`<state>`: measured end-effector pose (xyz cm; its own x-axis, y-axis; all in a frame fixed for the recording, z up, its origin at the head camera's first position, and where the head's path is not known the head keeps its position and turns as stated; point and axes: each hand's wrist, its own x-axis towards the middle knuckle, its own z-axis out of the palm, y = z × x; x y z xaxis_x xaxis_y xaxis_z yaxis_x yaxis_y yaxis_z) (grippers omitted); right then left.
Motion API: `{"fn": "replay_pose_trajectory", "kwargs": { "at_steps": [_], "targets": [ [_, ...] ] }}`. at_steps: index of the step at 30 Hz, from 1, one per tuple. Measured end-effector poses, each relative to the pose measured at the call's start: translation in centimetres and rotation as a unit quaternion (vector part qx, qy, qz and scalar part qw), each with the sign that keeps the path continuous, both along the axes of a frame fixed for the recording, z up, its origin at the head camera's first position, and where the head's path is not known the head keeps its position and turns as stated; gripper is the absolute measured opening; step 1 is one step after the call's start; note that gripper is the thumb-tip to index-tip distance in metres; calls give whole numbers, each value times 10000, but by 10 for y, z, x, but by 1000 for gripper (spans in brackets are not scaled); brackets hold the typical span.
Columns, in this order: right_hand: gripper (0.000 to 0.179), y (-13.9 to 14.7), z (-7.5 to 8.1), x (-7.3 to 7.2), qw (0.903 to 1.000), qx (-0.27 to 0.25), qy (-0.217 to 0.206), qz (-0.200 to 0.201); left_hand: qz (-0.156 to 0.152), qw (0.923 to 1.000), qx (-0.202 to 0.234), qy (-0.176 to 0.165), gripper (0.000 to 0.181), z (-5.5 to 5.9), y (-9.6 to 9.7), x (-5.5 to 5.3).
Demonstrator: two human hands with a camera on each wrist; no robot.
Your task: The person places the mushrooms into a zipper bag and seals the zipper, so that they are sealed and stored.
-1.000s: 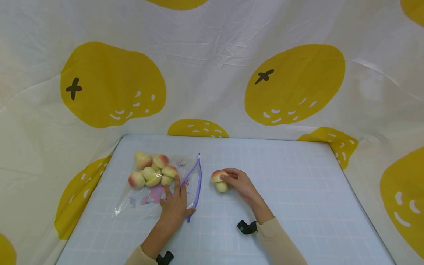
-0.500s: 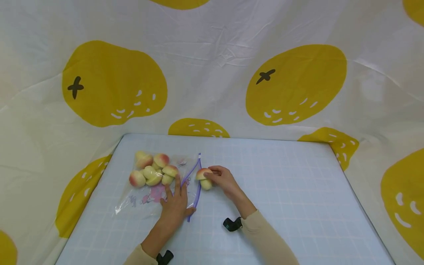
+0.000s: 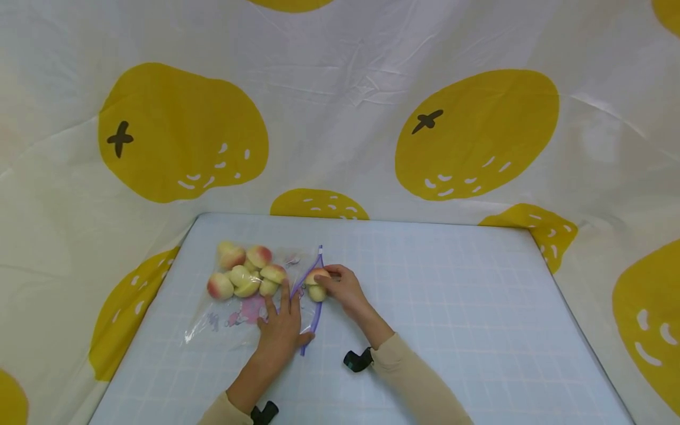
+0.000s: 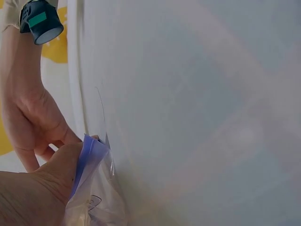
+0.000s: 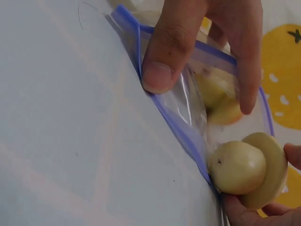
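A clear zip bag with a purple seal [image 3: 317, 316] lies on the table, several toy mushrooms [image 3: 245, 282] inside it. My left hand [image 3: 280, 330] rests at its mouth with fingers spread. In the right wrist view, the left thumb [image 5: 162, 70] presses on the lower edge while a straight finger stays by the upper layer, so the mouth gapes. My right hand [image 3: 345, 292] pinches another toy mushroom [image 3: 317, 293], yellow with a reddish cap, right at the gap. Its stem end [image 5: 237, 167] faces the opening. The left wrist view shows the bag's corner [image 4: 94, 157] beside the left hand.
The table [image 3: 451, 307] has a pale blue checked cover. Behind it hangs a white cloth [image 3: 329, 118] with large yellow fruit prints. Dark wrist-worn cameras sit at the right cuff [image 3: 358, 360] and the left cuff [image 3: 264, 412].
My right hand has carried the toy mushroom leftward from beside the bag to its purple-sealed mouth. My left hand has stayed in place on the bag.
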<state>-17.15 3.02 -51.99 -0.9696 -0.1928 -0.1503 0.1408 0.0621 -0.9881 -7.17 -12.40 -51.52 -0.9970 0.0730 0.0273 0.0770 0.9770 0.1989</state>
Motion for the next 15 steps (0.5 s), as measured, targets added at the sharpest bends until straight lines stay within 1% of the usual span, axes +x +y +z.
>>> {"fn": "replay_pose_trajectory", "kwargs": {
  "at_steps": [1,5,8,12,15],
  "targets": [
    [44,-2,-1,1,9999,-32,0,-111,8,10000,-4,-19,100,0,0,0],
    [41,-11,19,10,9989,-91,51,-457,20,10000,-17,-7,102,-1,0,0],
    [41,-18,21,11,9977,-229,-22,-641,24,10000,-20,20,103,-2,0,-1],
    [44,-28,-5,3,9922,-783,-187,-947,44,10000,18,-9,104,-1,1,-1],
    [44,-35,-11,3,9851,-1229,-340,-1154,30,10000,12,27,104,-1,1,-2]
  ]
}}
